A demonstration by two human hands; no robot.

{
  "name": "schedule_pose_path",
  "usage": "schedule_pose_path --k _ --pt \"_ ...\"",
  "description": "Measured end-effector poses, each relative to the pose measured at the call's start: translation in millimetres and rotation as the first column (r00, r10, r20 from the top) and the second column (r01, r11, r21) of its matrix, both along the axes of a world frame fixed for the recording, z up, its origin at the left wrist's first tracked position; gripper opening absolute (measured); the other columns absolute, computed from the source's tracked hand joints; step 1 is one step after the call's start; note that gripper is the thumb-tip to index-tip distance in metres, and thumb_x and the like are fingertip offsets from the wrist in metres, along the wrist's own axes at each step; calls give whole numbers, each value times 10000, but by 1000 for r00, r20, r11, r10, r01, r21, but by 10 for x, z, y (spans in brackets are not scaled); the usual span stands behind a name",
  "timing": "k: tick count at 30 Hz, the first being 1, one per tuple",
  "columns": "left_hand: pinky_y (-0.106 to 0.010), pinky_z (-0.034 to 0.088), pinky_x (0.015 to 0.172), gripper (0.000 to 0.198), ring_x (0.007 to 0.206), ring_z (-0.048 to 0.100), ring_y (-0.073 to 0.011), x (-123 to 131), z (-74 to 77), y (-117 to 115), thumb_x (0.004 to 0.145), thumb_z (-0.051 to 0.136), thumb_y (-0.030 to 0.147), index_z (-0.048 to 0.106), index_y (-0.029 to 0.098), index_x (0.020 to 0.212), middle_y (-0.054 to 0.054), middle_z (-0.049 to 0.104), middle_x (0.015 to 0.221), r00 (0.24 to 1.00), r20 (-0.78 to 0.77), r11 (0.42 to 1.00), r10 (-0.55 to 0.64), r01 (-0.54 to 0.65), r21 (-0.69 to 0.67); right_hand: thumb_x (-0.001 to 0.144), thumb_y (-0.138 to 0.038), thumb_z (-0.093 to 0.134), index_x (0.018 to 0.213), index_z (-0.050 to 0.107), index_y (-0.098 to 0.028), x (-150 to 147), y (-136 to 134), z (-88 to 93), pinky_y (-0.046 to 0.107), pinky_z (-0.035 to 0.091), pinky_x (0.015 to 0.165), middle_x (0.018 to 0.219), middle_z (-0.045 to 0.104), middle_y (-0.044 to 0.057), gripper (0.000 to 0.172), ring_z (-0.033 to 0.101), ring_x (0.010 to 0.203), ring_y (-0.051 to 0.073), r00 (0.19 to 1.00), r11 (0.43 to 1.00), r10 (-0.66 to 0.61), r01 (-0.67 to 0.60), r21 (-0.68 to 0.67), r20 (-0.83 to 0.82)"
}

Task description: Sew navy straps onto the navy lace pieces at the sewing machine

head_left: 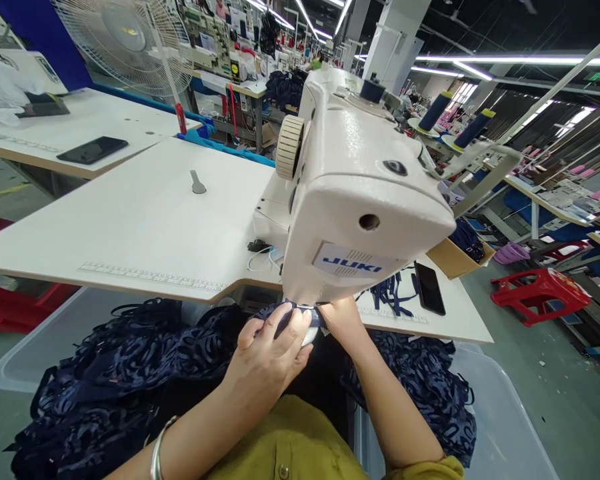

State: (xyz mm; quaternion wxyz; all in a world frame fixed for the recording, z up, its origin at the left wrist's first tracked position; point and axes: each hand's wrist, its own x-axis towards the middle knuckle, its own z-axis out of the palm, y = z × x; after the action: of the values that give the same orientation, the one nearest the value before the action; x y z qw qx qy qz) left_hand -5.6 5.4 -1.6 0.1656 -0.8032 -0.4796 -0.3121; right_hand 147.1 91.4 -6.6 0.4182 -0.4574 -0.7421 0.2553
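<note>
My left hand [270,353] is closed on a narrow navy strap [273,319], fingers curled and pinching it just under the front of the white Juki sewing machine [350,193]. My right hand [343,321] sits right beside it, tucked beneath the machine head, its fingers mostly hidden and pressed to the same strap. A heap of navy straps [130,373] fills my lap on both sides. A silver bangle [157,453] is on my left wrist.
White sewing table [145,220] with a printed ruler. A black phone [429,288] and loose navy straps [390,293] lie at its right. Clear plastic bins [505,413] flank me. A second table with a phone [93,149], a fan [125,40], a red stool [540,293].
</note>
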Motion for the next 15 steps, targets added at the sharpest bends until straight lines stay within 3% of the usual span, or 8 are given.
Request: schedule_pose_path --k 6,10,15 --pt "-368 329 818 298 1044 615 -231 -20 -49 -19 902 533 279 604 169 1170 -44 702 1101 999 47 1000 12 -12 -6 756 -101 498 721 635 -217 -20 18 -18 322 498 687 755 692 36 183 615 712 201 999 998 34 -36 -45 -26" --pt "-378 326 836 306 1061 607 -247 -17 -61 -25 904 535 300 603 172 1174 -54 698 1104 998 47 999 31 -30 -23 732 -79 496 780 651 -217 -38 15 -25 327 491 772 839 709 44 214 633 852 216 998 999 19 -21 -27 -66" --pt "-381 323 847 308 1080 599 -241 1 -53 -33 911 522 271 590 168 1194 -39 695 1123 999 41 999 17 -15 -36 748 -93 507 742 627 -212 -40 20 -29 300 484 677 788 703 36 169 615 725 188 997 998 8 -12 -56 -71"
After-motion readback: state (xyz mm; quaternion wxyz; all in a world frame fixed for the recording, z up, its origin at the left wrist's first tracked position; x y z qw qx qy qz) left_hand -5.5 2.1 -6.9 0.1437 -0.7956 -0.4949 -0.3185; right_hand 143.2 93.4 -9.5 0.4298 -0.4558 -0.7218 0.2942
